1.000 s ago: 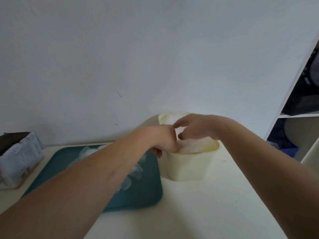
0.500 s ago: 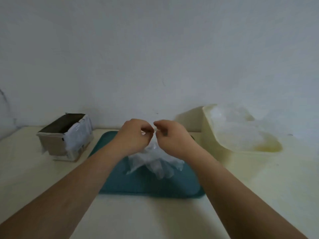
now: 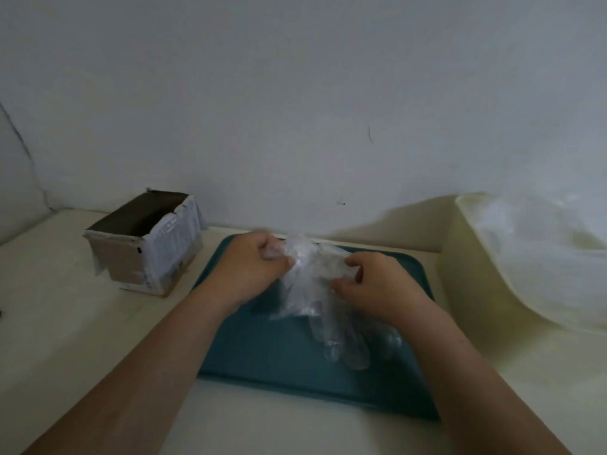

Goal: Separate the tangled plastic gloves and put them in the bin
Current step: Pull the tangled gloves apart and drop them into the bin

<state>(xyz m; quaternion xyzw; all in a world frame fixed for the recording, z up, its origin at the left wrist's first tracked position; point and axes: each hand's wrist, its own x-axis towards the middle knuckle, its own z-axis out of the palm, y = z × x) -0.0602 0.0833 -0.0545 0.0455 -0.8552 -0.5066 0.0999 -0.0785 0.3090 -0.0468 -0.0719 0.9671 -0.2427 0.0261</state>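
A bunch of clear plastic gloves (image 3: 312, 284) hangs over the teal tray (image 3: 262, 349) in the middle of the table. My left hand (image 3: 253, 270) grips the bunch's upper left part. My right hand (image 3: 374, 287) pinches its right side. Glove fingers droop onto the tray below my right hand. The cream bin (image 3: 466, 277) stands at the right, with clear gloves (image 3: 538, 251) piled inside it.
An open cardboard box (image 3: 144, 244) with a white label stands on the table at the left, near the wall. The pale table (image 3: 75, 323) stretches in front of the tray and to its left. The wall runs close behind everything.
Both hands left the bin and came over the tray, taking hold of a bunch of gloves. Since half a second ago they have drawn apart, spreading the plastic.
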